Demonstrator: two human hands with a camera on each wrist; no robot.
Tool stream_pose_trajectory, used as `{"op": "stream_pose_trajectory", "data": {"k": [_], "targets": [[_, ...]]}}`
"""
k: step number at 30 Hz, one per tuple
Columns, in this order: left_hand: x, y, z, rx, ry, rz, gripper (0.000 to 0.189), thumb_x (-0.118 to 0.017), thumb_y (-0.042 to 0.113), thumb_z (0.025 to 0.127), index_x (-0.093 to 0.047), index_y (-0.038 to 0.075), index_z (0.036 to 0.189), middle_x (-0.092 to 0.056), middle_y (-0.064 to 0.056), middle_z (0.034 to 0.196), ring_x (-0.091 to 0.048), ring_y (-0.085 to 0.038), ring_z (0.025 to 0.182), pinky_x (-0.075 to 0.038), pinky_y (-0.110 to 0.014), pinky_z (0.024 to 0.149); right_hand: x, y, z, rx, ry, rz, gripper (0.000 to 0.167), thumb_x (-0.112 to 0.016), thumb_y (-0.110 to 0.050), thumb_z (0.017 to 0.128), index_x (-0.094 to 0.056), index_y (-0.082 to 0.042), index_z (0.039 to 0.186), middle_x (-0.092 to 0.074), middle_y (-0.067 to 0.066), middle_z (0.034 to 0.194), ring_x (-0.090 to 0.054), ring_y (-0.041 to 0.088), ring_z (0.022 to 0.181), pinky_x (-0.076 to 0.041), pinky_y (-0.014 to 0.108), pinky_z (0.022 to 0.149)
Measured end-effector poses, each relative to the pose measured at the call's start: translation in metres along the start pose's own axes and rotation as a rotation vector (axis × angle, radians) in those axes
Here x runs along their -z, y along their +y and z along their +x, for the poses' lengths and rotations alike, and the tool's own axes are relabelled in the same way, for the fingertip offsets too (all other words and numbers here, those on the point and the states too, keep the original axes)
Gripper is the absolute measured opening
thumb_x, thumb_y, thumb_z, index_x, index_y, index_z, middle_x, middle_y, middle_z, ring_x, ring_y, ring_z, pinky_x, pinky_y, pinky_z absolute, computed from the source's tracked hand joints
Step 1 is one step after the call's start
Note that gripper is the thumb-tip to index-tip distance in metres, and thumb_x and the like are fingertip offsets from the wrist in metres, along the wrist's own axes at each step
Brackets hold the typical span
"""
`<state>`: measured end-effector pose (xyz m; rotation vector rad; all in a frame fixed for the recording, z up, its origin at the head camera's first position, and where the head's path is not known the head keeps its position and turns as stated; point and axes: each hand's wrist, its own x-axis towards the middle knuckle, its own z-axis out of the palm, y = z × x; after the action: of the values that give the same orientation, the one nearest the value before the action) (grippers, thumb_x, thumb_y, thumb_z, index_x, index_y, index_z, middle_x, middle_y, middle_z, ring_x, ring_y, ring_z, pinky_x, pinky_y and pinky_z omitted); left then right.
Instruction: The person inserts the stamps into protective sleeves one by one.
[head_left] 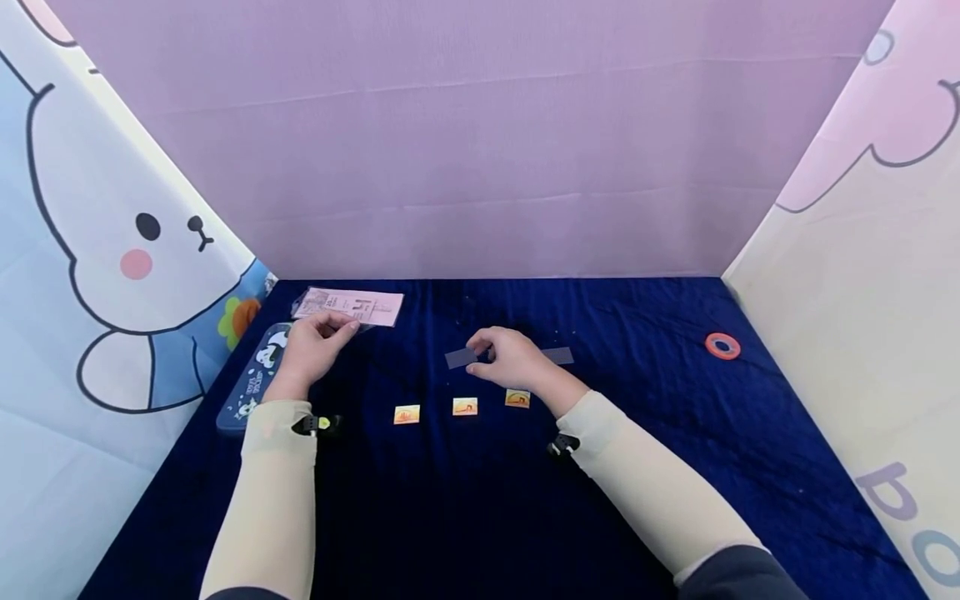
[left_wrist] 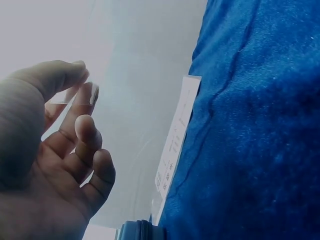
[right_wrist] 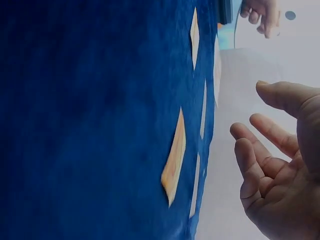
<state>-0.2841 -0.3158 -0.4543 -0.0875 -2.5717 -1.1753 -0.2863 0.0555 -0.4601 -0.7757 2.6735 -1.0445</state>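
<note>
My left hand (head_left: 311,346) is raised near the pink printed card (head_left: 382,307), pinching a small clear piece of film (left_wrist: 61,98) between thumb and fingertip. Its other fingers are loosely bent. My right hand (head_left: 513,360) hovers above the cloth, thumb apart from its relaxed fingers, with nothing between them in the right wrist view. Two clear strips lie around it, the left strip (head_left: 460,358) and the right strip (head_left: 558,356). Nearer to me, three small yellow-orange picture cards form a row: left card (head_left: 407,414), middle card (head_left: 465,407) and right card (head_left: 517,398).
A dark blue case with panda pictures (head_left: 251,392) lies along the left edge, beside my left forearm. Far to the right is an orange-red ring of tape (head_left: 722,346). Dark blue cloth (head_left: 637,400) covers the table, with fabric walls (head_left: 487,167) on three sides.
</note>
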Motion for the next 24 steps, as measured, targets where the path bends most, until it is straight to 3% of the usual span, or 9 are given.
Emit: {"op": "stream_pose_trajectory", "data": {"k": [6, 15, 24], "targets": [[0.004, 0.003, -0.001, 0.027, 0.01, -0.013, 0.031, -0.072, 0.04, 0.101, -0.077, 0.01, 0.107, -0.068, -0.008, 0.092, -0.055, -0.022, 0.078, -0.045, -0.025, 0.063, -0.015, -0.013, 0.006, 0.039, -0.02, -0.047, 0.039, -0.078, -0.034, 0.097, -0.07, -0.015, 0.13, -0.07, -0.001, 0.12, -0.063, 0.01, 0.092, -0.054, 0.035, 0.084], [0.009, 0.01, -0.001, 0.014, 0.021, -0.011, 0.034, -0.073, 0.043, 0.1, -0.078, 0.009, 0.106, -0.069, -0.009, 0.09, -0.056, -0.023, 0.078, -0.044, -0.024, 0.062, -0.036, -0.033, 0.013, 0.057, -0.069, -0.096, 0.038, -0.08, -0.034, 0.095, -0.072, -0.017, 0.127, -0.071, -0.004, 0.114, -0.064, 0.007, 0.087, -0.054, 0.034, 0.083], [0.016, 0.019, -0.001, -0.019, 0.008, -0.04, 0.032, -0.075, 0.041, 0.099, -0.077, 0.009, 0.099, -0.071, -0.007, 0.088, -0.056, -0.021, 0.075, -0.044, -0.025, 0.062, -0.051, -0.05, 0.018, 0.079, -0.085, -0.166, 0.035, -0.083, -0.035, 0.091, -0.075, -0.02, 0.121, -0.069, -0.01, 0.105, -0.064, 0.008, 0.096, -0.052, 0.033, 0.088]]}}
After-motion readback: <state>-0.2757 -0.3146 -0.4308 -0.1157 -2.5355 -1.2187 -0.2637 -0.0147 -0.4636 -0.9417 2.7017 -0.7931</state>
